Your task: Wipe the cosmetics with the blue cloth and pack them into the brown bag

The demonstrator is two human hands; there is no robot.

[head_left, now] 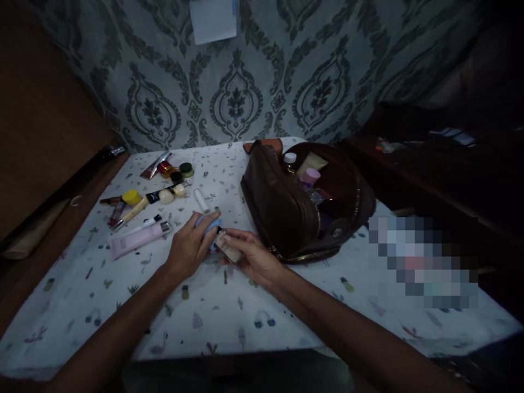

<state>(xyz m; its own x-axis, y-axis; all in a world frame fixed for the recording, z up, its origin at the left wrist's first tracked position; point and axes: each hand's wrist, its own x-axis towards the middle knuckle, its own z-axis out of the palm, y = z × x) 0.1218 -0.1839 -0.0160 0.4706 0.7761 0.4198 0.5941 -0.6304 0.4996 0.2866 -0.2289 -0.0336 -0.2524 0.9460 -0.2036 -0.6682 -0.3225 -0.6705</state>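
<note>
Pink tube (139, 240): on the table (135, 322), nine o'clock of the left hand (190, 240), apparently clear of the work. Left fingers: curled over a blue cloth (213, 222) against the bottle (229, 249). Bottle: between both hands, dark cap (220, 230) toward eleven o'clock. Right hand (260, 259): fingers wrapped around its body, probably steadying it. Brown bag (278, 204): two o'clock, unzipped, presumably for access.

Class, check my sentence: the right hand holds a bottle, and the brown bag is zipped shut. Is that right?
Not quite: the head view shows the brown bag open, a pink cap visible inside. The right hand does hold a bottle.
</note>
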